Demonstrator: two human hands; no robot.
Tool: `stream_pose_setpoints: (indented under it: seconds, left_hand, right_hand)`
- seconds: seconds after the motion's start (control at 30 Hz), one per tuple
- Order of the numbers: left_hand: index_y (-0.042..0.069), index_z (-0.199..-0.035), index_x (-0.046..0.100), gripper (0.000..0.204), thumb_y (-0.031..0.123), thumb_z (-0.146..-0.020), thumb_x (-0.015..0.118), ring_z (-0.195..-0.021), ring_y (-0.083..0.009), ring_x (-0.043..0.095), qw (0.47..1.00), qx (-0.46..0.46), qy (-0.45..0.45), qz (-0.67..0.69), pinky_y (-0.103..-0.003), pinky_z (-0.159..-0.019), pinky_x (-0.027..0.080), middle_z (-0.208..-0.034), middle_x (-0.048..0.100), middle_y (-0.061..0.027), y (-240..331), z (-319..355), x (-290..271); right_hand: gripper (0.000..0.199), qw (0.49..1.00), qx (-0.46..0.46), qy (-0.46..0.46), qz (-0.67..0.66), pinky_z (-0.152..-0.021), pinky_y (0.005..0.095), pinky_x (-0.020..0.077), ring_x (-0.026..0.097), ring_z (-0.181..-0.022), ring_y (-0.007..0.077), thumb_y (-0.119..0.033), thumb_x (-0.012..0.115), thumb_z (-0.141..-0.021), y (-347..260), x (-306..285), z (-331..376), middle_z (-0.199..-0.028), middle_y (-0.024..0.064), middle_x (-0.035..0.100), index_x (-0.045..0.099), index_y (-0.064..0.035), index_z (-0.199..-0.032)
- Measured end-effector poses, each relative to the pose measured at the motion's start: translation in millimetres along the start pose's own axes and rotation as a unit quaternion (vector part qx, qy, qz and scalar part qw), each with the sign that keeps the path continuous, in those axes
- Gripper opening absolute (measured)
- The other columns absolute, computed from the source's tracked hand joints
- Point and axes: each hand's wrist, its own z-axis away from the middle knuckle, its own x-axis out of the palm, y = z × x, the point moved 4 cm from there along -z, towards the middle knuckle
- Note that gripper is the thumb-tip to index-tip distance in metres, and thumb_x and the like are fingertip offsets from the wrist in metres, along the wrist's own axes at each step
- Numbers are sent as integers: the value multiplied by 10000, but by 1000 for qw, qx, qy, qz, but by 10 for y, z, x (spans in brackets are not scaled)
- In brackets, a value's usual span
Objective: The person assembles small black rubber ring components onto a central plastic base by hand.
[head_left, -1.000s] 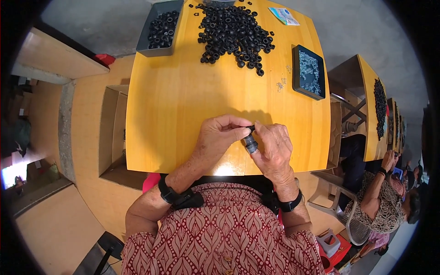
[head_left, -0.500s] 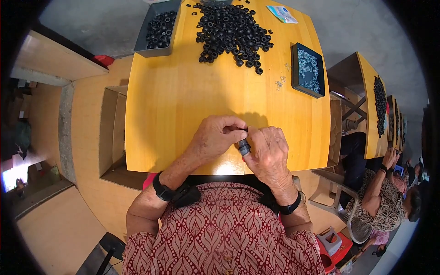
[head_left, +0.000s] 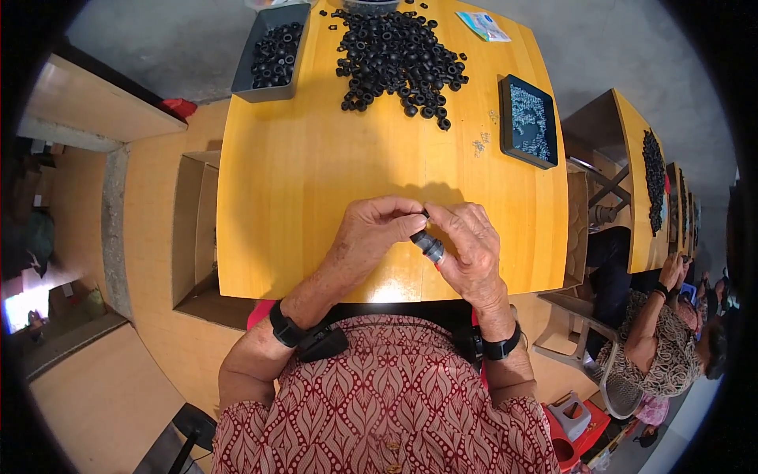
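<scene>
Above the near edge of the table, my two hands meet fingertip to fingertip. My left hand [head_left: 371,233] is closed in a pinch on a small black part [head_left: 426,215], mostly hidden by the fingertips. My right hand [head_left: 472,249] has its index finger at that same part. A short dark grey cylinder with ringed bands [head_left: 429,246] slants between the hands, its lower end held in my right palm by the thumb. A bit of red shows beside that thumb. How the cylinder and the small part join cannot be seen.
A heap of round black parts [head_left: 395,59] covers the table's far side. A grey bin [head_left: 243,83] of black parts stands far left, and a black tray [head_left: 530,158] of small metal pieces sits at right. A blue-white packet [head_left: 483,27] lies behind it. Another person [head_left: 651,347] works at right.
The ringed cylinder has tilted and shows more of its length between my hands. My right index finger has straightened toward the left fingertips. My left hand has barely moved.
</scene>
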Motion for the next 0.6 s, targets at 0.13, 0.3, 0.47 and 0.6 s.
stream_pose_setpoints:
  seconds: [0.13, 0.3, 0.47, 0.6]
  left_hand:
    - [2, -1061, 696, 193, 115, -905, 705, -896, -91, 595, 1000, 15, 4, 8, -246, -827, 481, -948, 677, -18, -43, 5, 12]
    - [-10, -1074, 695, 207, 134, -926, 687, -906, -93, 599, 1000, -4, 2, -23, -243, -836, 484, -972, 679, -22, 11, 3, 11]
    - [-31, -1107, 682, 263, 176, -945, 669, -917, -82, 601, 997, -70, -21, -24, -229, -839, 487, -999, 678, -27, 48, -24, 0]
    - [-33, -1129, 677, 287, 184, -941, 672, -934, -78, 604, 994, -62, -54, -69, -227, -837, 495, -1008, 681, -31, 0, -25, -51]
  right_hand:
    - [437, 1000, -16, -4, 0, -721, 384, 478, 602, -776, 288, -41, 794, -683, 32, 12, -10, -854, 116, 625, 653, 0, -1095]
    - [430, 999, -23, -1, 26, -721, 393, 482, 592, -762, 289, -42, 802, -676, 30, 25, -3, -816, 120, 595, 650, 10, -1075]
    - [423, 998, -28, 3, 54, -754, 407, 497, 590, -771, 295, -61, 805, -679, 6, -14, -8, -813, 125, 581, 648, 13, -1065]
    - [404, 995, -40, -15, 87, -820, 443, 514, 591, -786, 309, -66, 794, -693, -35, -26, -26, -815, 126, 576, 643, 20, -1058]
